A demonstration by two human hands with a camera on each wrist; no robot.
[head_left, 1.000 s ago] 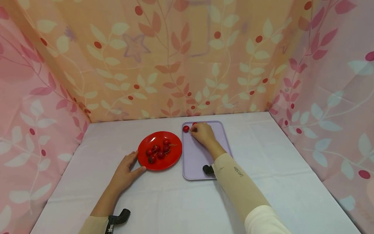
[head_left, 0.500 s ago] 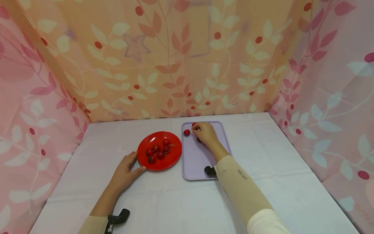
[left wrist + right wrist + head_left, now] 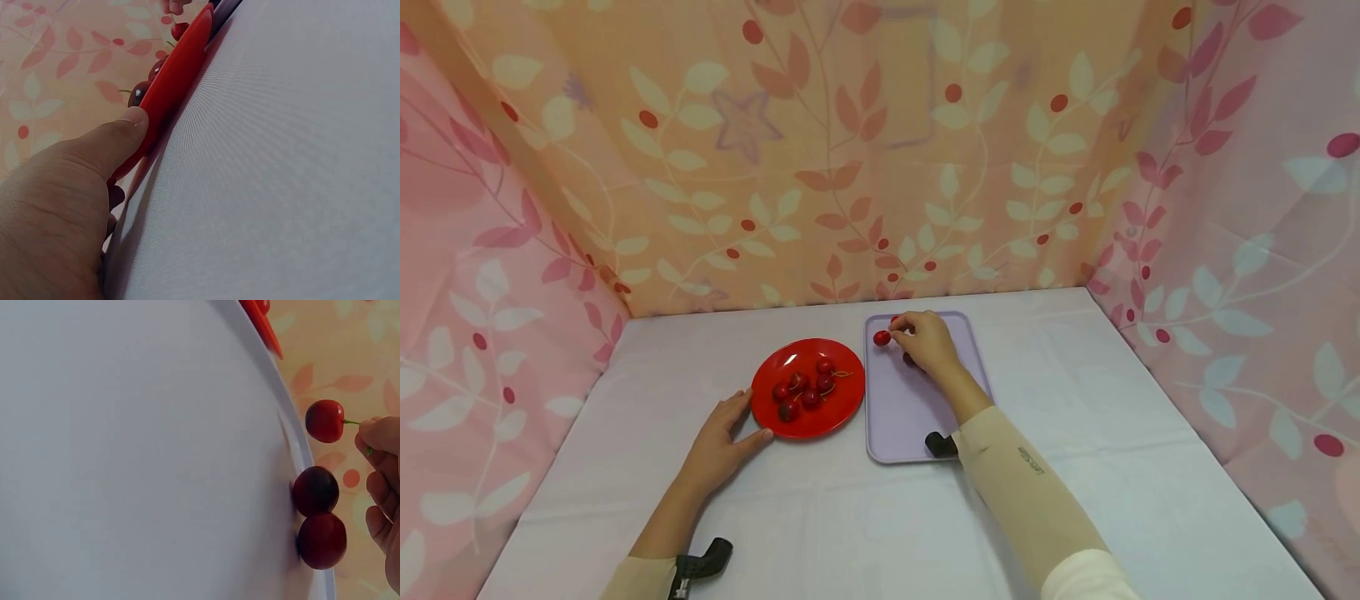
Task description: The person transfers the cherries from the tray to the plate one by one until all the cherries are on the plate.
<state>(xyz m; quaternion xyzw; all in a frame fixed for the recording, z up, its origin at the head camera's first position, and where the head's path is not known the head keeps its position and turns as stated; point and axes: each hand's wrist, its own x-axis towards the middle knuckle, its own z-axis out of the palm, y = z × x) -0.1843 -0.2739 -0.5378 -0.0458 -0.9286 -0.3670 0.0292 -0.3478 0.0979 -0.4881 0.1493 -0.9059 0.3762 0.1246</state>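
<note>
My right hand (image 3: 928,343) pinches a cherry by its green stem; the red cherry (image 3: 325,421) hangs from the fingertips above the tray's far left part. Two darker cherries, the upper one (image 3: 315,491) touching the lower one (image 3: 322,540), lie on the lilac tray (image 3: 898,425), mostly hidden by the hand in the head view. My left hand (image 3: 718,446) rests against the left edge of the red plate (image 3: 831,421), thumb (image 3: 128,128) touching its rim, fingers partly hidden in the left wrist view. Several stemmed cherries (image 3: 811,397) sit on the plate.
The plate stands directly left of the tray, their edges close together. Both lie on a table with a white cloth (image 3: 820,525). A leaf-patterned curtain (image 3: 850,150) encloses the back and both sides. A black wrist mount (image 3: 942,445) overhangs the tray's near right part.
The pinched cherry has shifted slightly right and toward me with the right hand, and a dark cherry now shows beneath the wrist. The left hand and plate stay nearly still.
</note>
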